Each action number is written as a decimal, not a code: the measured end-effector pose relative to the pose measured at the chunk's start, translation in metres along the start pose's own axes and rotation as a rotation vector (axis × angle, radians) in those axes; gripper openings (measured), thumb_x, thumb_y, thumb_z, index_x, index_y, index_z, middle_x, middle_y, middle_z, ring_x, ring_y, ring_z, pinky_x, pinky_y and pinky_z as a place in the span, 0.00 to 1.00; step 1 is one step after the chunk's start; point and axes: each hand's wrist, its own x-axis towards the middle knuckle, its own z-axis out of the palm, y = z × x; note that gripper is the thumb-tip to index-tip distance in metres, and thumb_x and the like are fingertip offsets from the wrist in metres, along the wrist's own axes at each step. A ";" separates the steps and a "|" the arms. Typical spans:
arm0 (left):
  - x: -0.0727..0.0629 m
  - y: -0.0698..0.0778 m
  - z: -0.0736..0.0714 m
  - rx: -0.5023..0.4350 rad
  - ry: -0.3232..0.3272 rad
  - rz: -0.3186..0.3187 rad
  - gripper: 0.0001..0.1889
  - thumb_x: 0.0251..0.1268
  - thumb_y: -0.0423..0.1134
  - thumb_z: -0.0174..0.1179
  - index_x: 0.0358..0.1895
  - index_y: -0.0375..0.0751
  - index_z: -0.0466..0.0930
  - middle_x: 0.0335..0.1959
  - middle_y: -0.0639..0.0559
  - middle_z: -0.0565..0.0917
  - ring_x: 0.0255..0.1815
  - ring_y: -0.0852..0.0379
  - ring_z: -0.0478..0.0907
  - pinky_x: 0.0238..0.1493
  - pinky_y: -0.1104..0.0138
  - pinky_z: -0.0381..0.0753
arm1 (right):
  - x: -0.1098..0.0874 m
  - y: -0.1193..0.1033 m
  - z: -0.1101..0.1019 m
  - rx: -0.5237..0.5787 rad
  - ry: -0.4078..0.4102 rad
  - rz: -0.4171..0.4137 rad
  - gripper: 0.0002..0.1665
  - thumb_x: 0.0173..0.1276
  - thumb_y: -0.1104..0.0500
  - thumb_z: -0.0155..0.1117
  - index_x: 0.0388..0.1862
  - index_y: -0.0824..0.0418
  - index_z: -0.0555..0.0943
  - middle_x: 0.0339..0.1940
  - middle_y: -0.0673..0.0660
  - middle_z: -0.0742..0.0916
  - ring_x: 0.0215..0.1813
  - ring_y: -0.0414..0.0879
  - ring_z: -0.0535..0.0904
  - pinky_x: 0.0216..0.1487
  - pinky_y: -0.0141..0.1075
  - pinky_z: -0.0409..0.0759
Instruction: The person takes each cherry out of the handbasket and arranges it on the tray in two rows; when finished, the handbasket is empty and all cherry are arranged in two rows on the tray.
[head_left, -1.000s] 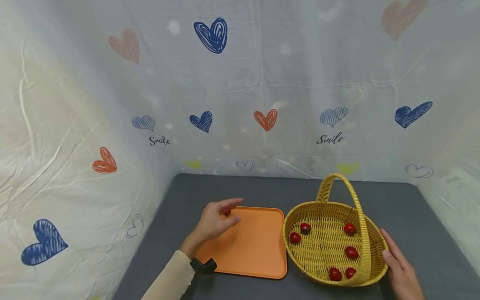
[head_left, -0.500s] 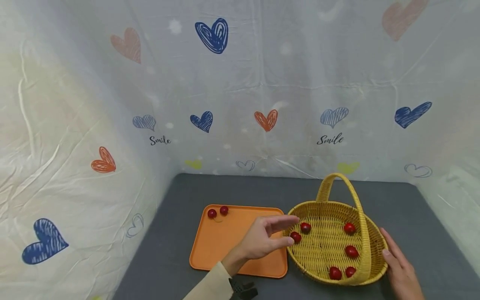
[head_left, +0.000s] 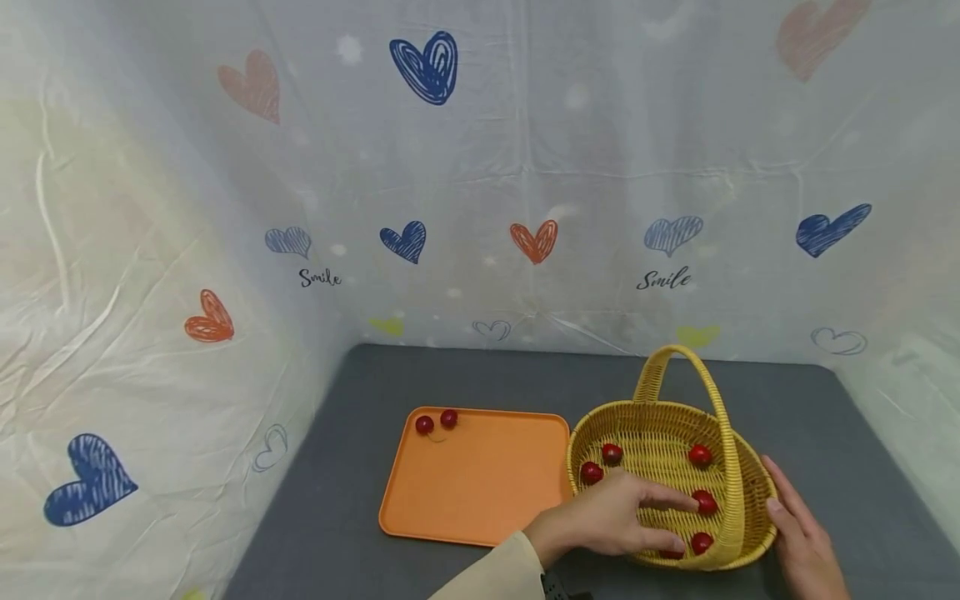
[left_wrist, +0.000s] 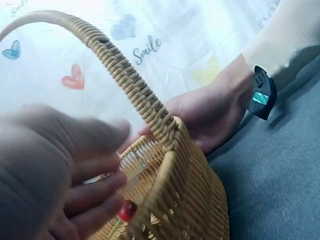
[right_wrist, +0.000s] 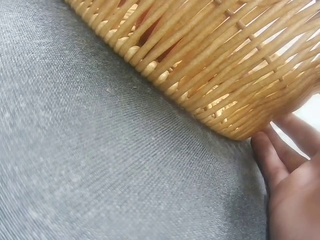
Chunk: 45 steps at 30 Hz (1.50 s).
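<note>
A heart-print curtain fills the upper frame behind a gray tabletop, where a wicker basket stands at lower right, its handle arching above, just beside an orange tray at lower center. A person's left hand reaches from the bottom of the frame over the basket's near side, grip wide, thumb and forefinger well apart with nothing visible between them. The right hand, at far lower right, holds nothing small; its grip lies against the basket's outer side. Smallest are the cherries: six show in the basket, one partly under the left thumb, and two lie at the tray's upper left. The step in hand appears to be picking a cherry from the basket; the next move would call for narrowing the left grip on a single fruit without nudging its neighbors, while the right hand steadies the wicker. Whether the left fingertips touch a cherry cannot be told from the head view. The left wrist view adds a green stem on a cherry near those fingertips and a dark band on the right wrist; the right wrist view shows dark red through the weave. Only the head view takes in the tray.
</note>
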 end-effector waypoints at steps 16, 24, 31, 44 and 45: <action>0.042 -0.007 0.023 0.461 -0.175 -0.048 0.17 0.73 0.40 0.73 0.61 0.59 0.93 0.53 0.72 0.91 0.45 0.85 0.80 0.47 0.89 0.74 | 0.000 0.002 0.001 0.095 -0.032 0.009 0.37 0.95 0.50 0.40 0.94 0.41 0.44 0.86 0.25 0.54 0.70 0.07 0.60 0.57 0.12 0.65; 0.042 -0.008 0.019 0.448 -0.198 -0.055 0.13 0.77 0.38 0.69 0.57 0.59 0.94 0.46 0.72 0.91 0.41 0.82 0.81 0.45 0.88 0.74 | -0.001 0.001 0.005 0.037 0.003 0.038 0.37 0.95 0.47 0.40 0.94 0.39 0.43 0.85 0.24 0.53 0.74 0.09 0.53 0.62 0.11 0.62; 0.037 -0.013 0.019 0.463 0.017 -0.100 0.08 0.77 0.43 0.70 0.35 0.54 0.92 0.22 0.67 0.81 0.20 0.75 0.64 0.25 0.82 0.64 | -0.002 0.001 0.004 0.062 0.005 0.025 0.37 0.95 0.48 0.40 0.94 0.40 0.43 0.86 0.25 0.54 0.73 0.08 0.55 0.62 0.12 0.63; 0.041 -0.017 0.013 0.393 -0.154 -0.089 0.25 0.69 0.25 0.68 0.60 0.60 0.93 0.50 0.73 0.91 0.43 0.83 0.80 0.43 0.88 0.76 | -0.002 0.002 0.002 0.087 -0.003 0.024 0.37 0.95 0.48 0.40 0.94 0.41 0.43 0.85 0.25 0.53 0.72 0.07 0.56 0.62 0.12 0.63; 0.041 -0.018 0.013 0.404 -0.142 -0.086 0.23 0.71 0.28 0.68 0.60 0.60 0.93 0.50 0.73 0.91 0.43 0.83 0.81 0.44 0.88 0.76 | -0.002 0.002 0.002 0.082 -0.003 0.025 0.37 0.95 0.48 0.40 0.94 0.41 0.43 0.85 0.25 0.53 0.72 0.08 0.55 0.62 0.12 0.63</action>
